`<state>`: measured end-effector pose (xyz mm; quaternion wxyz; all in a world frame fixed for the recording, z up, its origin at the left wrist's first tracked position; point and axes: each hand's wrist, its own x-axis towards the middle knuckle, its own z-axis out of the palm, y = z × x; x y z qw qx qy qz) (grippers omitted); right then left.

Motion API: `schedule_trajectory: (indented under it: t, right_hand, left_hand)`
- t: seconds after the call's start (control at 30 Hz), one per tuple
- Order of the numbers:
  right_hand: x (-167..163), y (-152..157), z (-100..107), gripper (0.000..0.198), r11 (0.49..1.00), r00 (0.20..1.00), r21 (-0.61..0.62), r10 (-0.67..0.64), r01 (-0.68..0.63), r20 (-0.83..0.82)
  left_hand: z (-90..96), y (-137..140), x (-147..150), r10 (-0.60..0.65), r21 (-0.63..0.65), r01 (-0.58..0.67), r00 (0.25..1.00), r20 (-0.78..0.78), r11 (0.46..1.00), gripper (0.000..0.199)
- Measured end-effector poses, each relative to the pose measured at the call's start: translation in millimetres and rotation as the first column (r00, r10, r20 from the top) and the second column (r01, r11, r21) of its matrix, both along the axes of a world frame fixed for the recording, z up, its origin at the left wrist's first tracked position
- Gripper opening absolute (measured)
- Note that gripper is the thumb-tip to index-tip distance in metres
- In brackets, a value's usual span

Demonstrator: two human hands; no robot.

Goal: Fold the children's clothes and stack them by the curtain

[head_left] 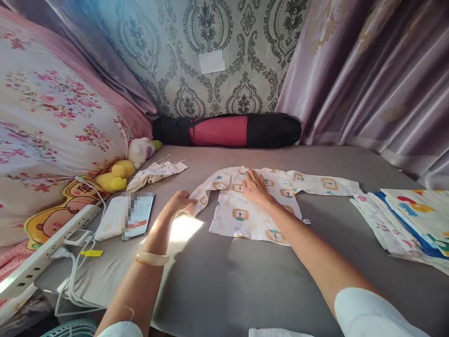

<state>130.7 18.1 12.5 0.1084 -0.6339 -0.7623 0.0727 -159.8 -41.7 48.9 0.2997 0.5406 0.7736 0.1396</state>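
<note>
A small white long-sleeved shirt [242, 201] printed with orange lion faces lies spread on the grey bed surface. Its sleeve on the right stretches straight out, while the one on the left bends down toward me. The cuff of that bent sleeve is pinched in my left hand [179, 202], which wears a pale bangle on the wrist. My right hand [257, 187] rests flat on the upper chest of the shirt, fingers spread and holding nothing.
Folded printed clothes [403, 224] are stacked at the right. On the left lie a phone [142, 215], a white power bank [112, 217], a power strip [52, 248] with cables, plush toys [117, 175] and a cloth drawstring bag [156, 173]. A black-and-red rolled bag [219, 131] lines the wall.
</note>
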Motion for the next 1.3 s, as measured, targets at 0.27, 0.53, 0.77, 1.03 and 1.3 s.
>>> schedule_trajectory:
  t: [0.27,0.53,0.77,1.03,1.3]
  right_hand:
    - [-25.4,4.4,-3.9,0.057,0.996,0.995,-0.015,0.091,-0.091,-0.039]
    - [-50.8,13.5,3.7,0.056,0.996,0.996,-0.023,0.082,-0.083,-0.035]
    - [-72.6,16.8,4.5,0.060,0.999,0.996,-0.019,0.036,-0.037,-0.080]
    - [-85.3,15.9,-3.5,0.060,0.998,0.995,0.028,-0.055,0.058,-0.085]
    - [-77.3,15.5,3.4,0.061,1.000,0.987,-0.010,-0.022,0.020,-0.157]
  left_hand:
    - [8.5,34.7,-18.7,0.000,0.343,-0.019,0.998,0.056,0.939,0.010]
    - [26.7,85.3,-31.0,-0.031,0.555,0.075,0.996,-0.087,0.829,0.043]
    - [25.2,109.0,-28.6,0.040,0.429,0.152,0.913,-0.405,0.890,0.046]
    - [14.1,118.3,-16.3,0.050,0.303,0.138,0.839,-0.541,0.943,0.042]
    - [9.4,65.1,45.1,0.106,0.422,0.180,0.815,-0.570,0.888,0.041]
